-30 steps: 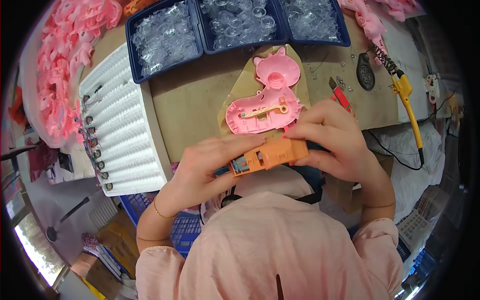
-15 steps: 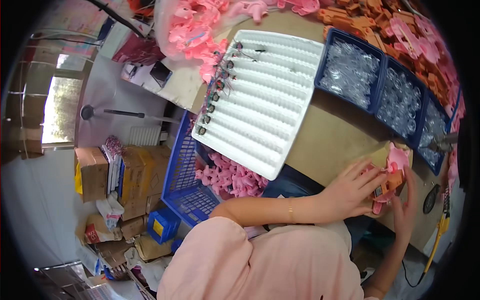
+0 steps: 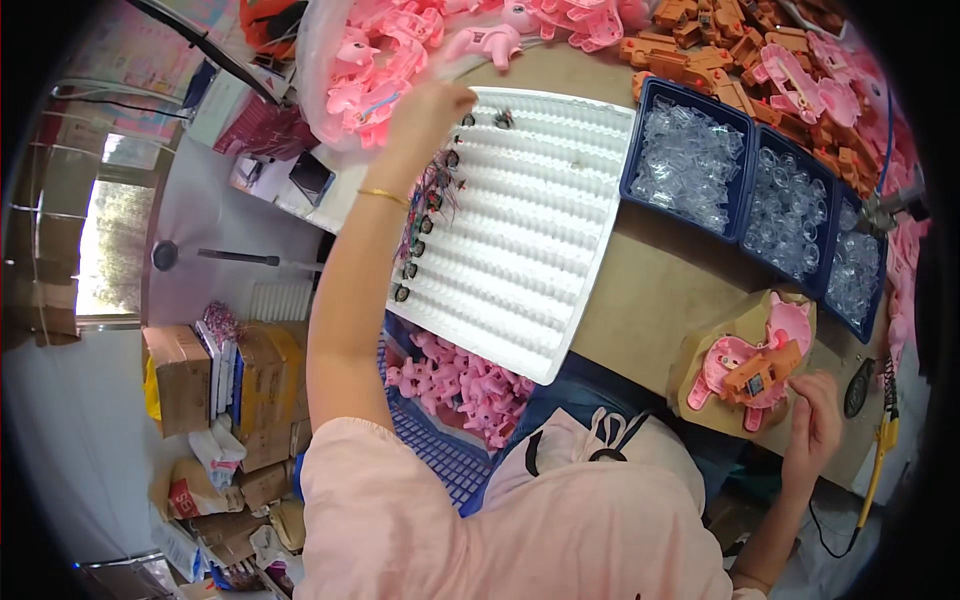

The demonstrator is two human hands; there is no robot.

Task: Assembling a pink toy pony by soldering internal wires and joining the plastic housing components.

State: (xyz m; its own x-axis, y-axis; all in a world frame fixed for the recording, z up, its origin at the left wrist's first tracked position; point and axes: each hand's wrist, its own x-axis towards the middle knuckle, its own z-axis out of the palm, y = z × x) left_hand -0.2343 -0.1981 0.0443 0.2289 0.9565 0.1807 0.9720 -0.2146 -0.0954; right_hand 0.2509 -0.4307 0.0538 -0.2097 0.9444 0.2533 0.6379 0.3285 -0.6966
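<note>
My left hand [image 3: 428, 112] is stretched far out to the top left corner of a white ridged tray [image 3: 530, 240]. It hovers over small dark parts with thin wires [image 3: 436, 186] lined along the tray's left edge. Motion blur hides its fingers. My right hand [image 3: 815, 428] rests at the near right, fingers loosely curled and empty. It touches the edge of a cardboard jig [image 3: 700, 402]. On the jig lies a pink animal-shaped toy shell [image 3: 728, 358] with an orange block [image 3: 765, 368] set in it.
Three blue bins of clear plastic pieces [image 3: 690, 160] stand behind the jig. Pink shells [image 3: 370, 70] and orange blocks [image 3: 715, 50] are heaped at the back. A blue basket of pink parts [image 3: 455, 385] sits below the table edge. A yellow-handled tool [image 3: 880, 455] lies at the right; cardboard boxes [image 3: 190, 380] stand on the floor.
Both hands have let go of the orange block, now seated in the pink shell. My left hand has swung out to the tray's far corner, and the view has turned left.
</note>
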